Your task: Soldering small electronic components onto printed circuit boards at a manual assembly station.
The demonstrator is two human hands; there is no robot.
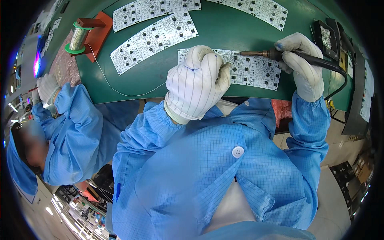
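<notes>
My left hand (pixel 197 82), in a white striped glove, is closed in a pinch over the left part of a white printed circuit board (pixel 262 74). Thin solder wire (pixel 105 76) runs from a spool (pixel 79 39) across the mat into this hand; the glove hides part of the board. In a matching glove, my right hand (pixel 303 60) grips a soldering iron (pixel 272 53). Its tip points left and lies over the board's upper edge, close to my left fingers; whether it touches the board I cannot tell.
More circuit boards (pixel 154 42) lie on the green mat (pixel 148 82) farther away. The spool sits on a red-brown stand (pixel 102 30) at left. A black soldering-iron holder (pixel 326 38) stands at right, near the iron's cable (pixel 340 69). A co-worker in blue (pixel 78 132) works at left.
</notes>
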